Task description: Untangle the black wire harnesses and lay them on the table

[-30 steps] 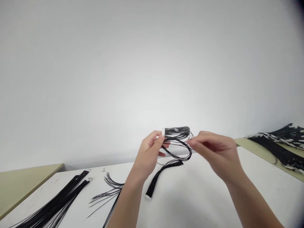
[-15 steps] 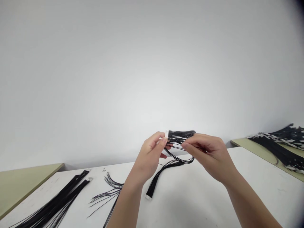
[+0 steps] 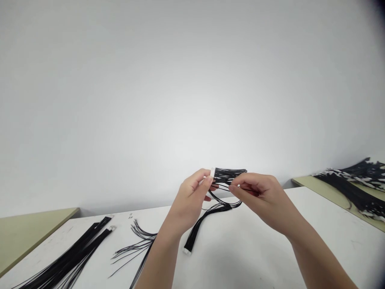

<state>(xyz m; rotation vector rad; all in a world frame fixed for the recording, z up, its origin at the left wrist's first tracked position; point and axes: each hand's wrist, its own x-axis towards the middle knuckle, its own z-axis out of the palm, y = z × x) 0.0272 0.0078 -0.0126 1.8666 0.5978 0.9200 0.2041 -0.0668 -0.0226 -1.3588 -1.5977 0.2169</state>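
Wire harness (image 3: 230, 175) between left hand (image 3: 189, 202) and right hand (image 3: 266, 200), above surface (image 3: 234, 261). Short bundle (image 3: 192, 235) on surface, right of left forearm (image 3: 161, 259). Wire ends (image 3: 140, 243) left of that forearm; long bundles (image 3: 72, 255) farther left. Left panel (image 3: 33, 230) at left edge. Right panel (image 3: 327, 188) at right, cable pile (image 3: 357, 190) on it. Wall (image 3: 180, 100) behind.

The wires (image 3: 226, 174) are black, the connector (image 3: 212, 172) and tabletop (image 3: 240, 245) white, the wall (image 3: 192, 88) grey.

Smooth, plastic-coated wires (image 3: 227, 175) (faintly glossy where light catches them) meet a hard-plastic connector (image 3: 212, 172) above a smooth, lightly scuffed counter (image 3: 228, 253), against a matt wall (image 3: 192, 100).
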